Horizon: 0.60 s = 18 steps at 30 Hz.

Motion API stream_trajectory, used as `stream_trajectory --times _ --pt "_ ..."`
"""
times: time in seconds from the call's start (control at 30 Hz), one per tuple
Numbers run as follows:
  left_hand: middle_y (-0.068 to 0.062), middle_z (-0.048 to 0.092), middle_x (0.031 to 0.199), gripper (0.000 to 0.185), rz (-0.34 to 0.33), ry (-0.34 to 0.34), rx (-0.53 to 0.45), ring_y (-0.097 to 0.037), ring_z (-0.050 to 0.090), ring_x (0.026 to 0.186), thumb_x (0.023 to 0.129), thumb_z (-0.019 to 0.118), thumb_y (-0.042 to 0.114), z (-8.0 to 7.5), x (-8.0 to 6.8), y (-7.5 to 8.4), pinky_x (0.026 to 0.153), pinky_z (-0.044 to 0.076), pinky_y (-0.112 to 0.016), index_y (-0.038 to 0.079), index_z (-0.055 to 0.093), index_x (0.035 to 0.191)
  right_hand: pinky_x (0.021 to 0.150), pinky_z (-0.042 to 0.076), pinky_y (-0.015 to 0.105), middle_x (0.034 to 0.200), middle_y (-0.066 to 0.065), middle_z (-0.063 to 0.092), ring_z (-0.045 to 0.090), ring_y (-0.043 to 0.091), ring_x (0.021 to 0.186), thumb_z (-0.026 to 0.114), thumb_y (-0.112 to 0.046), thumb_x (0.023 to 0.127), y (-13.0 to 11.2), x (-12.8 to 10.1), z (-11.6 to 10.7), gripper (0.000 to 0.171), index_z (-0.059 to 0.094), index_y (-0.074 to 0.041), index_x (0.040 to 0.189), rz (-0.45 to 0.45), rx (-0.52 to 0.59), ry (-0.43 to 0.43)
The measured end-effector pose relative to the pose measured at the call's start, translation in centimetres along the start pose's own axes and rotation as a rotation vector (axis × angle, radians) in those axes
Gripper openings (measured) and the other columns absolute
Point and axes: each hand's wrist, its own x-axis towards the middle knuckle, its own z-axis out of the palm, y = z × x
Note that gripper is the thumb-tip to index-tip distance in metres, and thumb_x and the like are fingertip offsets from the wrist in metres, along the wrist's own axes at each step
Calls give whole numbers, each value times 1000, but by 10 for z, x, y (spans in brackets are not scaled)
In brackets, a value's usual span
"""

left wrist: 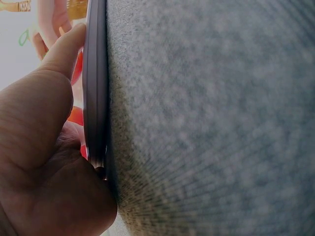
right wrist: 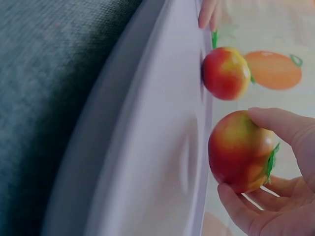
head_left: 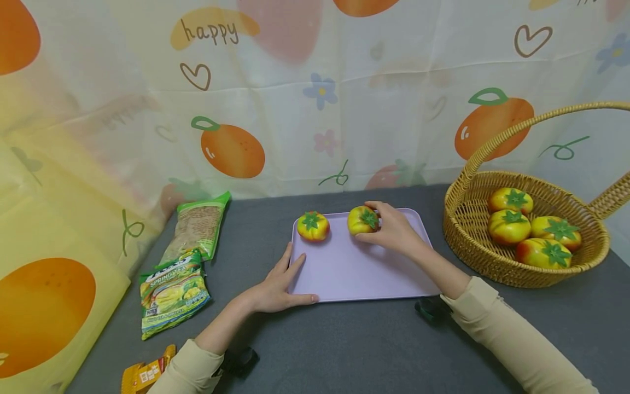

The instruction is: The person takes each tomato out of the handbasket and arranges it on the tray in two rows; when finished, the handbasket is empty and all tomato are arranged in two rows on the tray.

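My right hand [head_left: 391,227] pinches a yellow-red tomato [head_left: 362,221] with a green leafy top, between thumb and fingers. In the right wrist view this tomato [right wrist: 238,151] appears slightly off the surface of the lilac tray [head_left: 366,276]. Another such tomato [head_left: 313,226] sits in the tray's back left corner. At the tray's front left corner rests my left hand [head_left: 276,287], its fingers spread along the left side and its thumb at the front edge. The left wrist view shows that thumb [left wrist: 61,56] lying against the tray's rim [left wrist: 96,83].
On the right stands a wicker basket [head_left: 484,265] with a tall handle, holding several more tomatoes [head_left: 543,253]. Left of the tray lie a green-edged bag [head_left: 197,224], a green and yellow snack packet [head_left: 172,295] and a small orange packet [head_left: 145,375]. A printed curtain [head_left: 295,137] hangs behind.
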Motion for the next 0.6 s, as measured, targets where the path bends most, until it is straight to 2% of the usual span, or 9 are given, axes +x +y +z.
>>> stream_trajectory --times 0.33,0.6 --pt "-19 -17 160 101 -5 -1 -3 -40 -1 146 84 69 55 1 0 -1 112 13 -60 11 16 157 99 41 49 134 22 51 51 34 117 81 -28 79 -4 7 8 77 45 3 140 -5 -66 -34" --pt "-19 -17 160 100 -2 -1 -7 -40 -1 146 84 70 55 0 -1 0 112 13 -60 11 16 157 98 42 48 133 21 51 51 33 115 81 -29 79 -4 11 13 76 46 2 139 10 -76 -49"
